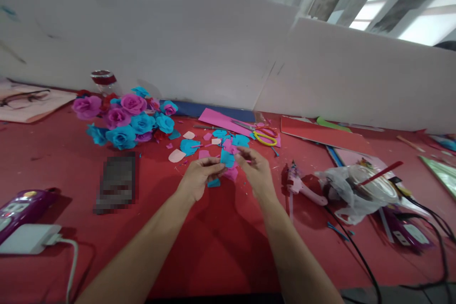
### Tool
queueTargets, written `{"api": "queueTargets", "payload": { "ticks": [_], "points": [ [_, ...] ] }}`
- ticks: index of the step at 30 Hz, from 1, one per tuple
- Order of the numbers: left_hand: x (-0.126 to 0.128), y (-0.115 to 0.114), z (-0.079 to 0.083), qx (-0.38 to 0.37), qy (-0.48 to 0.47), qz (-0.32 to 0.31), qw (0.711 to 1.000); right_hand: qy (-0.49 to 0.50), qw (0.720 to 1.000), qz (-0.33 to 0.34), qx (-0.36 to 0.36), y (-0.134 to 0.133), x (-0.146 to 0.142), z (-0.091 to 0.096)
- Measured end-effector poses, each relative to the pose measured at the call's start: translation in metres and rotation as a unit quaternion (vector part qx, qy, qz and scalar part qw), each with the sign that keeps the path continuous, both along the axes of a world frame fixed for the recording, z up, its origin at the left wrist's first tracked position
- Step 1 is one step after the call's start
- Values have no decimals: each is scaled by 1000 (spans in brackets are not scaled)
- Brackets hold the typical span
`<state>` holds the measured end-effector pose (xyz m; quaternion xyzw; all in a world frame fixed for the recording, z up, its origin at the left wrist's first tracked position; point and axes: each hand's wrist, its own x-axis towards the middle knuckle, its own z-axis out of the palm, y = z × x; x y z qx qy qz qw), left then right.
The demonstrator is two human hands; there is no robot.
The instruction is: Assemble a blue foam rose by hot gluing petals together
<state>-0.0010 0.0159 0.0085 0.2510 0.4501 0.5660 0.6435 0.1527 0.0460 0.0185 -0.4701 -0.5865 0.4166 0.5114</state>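
Nearest the camera at left, a white charger [30, 239] and a purple power strip [19, 206] lie on the red table [221, 247], both cut off by the frame edge. Just beyond, a person's left hand [197, 178] and right hand [256, 171] meet at mid-table. Both pinch a blue paper piece [227, 158] between thumb and fingertips, just above a pink scrap [231, 174]; the fingers hide how the piece is folded. To the right lie a pink glue gun [302, 187] and a crumpled plastic bag [351, 190] whose contents are hard to make out. To the left, a dark rectangle [116, 183] is blurred out. Farther back, loose cut petals [192, 145] in blue, pink and pale tones are scattered beside yellow-handled scissors [261, 134]. At far left, a heap of finished blue and purple paper roses [128, 116] rests near the white partition [178, 47], half hiding a glass jar [103, 78]. Judging by that heap, much of the flower-making appears done, while the unassembled petals suggest at least one bloom is left to build.
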Motion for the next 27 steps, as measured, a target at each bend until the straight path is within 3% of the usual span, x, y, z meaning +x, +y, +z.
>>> {"api": "queueTargets", "payload": {
  "ticks": [3,8,11,15,21,24,27],
  "points": [
    [3,0,-2,21,34,-3,999,-49,998,25,21,-10,-11,-2],
    [6,1,-1,35,103,73,991,-191,953,-36,234,-29,-22,1],
    [7,1,2,46,123,86,988,-198,937,-38,284,-30,-19,4],
    [8,0,4,54,142,108,982,-151,970,-37,184,-26,-16,4],
    [7,0,2,54,60,87,993,-19,1000,-6,19,-20,-18,0],
    [7,0,3,42,42,86,995,49,999,3,-16,-19,-18,0],
    [7,0,4,34,39,86,995,55,998,5,-19,-20,-19,2]
  ]
}}
